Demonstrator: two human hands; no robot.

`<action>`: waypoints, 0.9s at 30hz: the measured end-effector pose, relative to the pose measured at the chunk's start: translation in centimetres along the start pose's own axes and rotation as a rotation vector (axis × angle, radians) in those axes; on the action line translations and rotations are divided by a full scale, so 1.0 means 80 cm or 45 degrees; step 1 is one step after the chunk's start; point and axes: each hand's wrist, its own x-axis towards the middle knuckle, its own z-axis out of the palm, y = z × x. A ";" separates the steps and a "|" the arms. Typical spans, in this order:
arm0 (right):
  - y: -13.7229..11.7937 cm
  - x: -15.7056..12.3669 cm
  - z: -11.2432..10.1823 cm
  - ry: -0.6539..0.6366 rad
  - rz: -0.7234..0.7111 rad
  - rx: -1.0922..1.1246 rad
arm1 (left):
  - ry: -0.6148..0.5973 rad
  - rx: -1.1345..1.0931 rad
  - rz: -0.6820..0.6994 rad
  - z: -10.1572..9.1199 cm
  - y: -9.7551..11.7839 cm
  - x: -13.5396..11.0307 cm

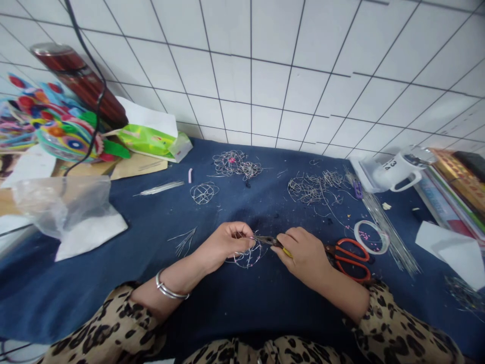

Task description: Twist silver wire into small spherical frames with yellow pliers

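My left hand (231, 241) pinches a round openwork wire piece (248, 259) with small pink beads on it, just above the blue cloth. My right hand (301, 251) is closed round a pair of pliers (268, 240) with yellow handles. The plier jaws reach to the wire beside my left fingertips; whether they grip it I cannot tell. Right of my right hand lie red-handled scissors (352, 259), their blades partly hidden by the hand. A few short wires (185, 241) lie left of my left hand.
Tangled wire (314, 187), a wire ring shape (204, 193) and a beaded wire heap (232, 164) lie farther back. At right are a round dish of pink beads (387, 237), long straight wires (394, 237) and a white mug (396, 169). A plastic bag (64, 202) lies left.
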 end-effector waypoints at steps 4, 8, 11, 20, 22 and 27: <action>-0.001 -0.001 0.002 -0.045 0.072 0.157 | 0.070 0.051 0.051 0.002 0.001 0.000; -0.002 -0.001 -0.001 -0.141 0.129 0.266 | 0.103 0.088 0.103 0.003 0.000 0.000; -0.002 0.000 -0.005 -0.200 0.152 0.301 | 0.094 0.090 0.113 0.002 -0.004 0.000; 0.002 0.004 -0.016 -0.270 0.107 0.408 | 0.037 0.008 0.073 -0.003 -0.007 0.002; 0.002 0.005 -0.020 -0.304 0.122 0.458 | 0.017 -0.011 0.062 -0.004 -0.007 0.002; 0.004 0.008 -0.026 -0.408 0.165 0.558 | -0.045 -0.036 0.054 -0.007 -0.007 0.004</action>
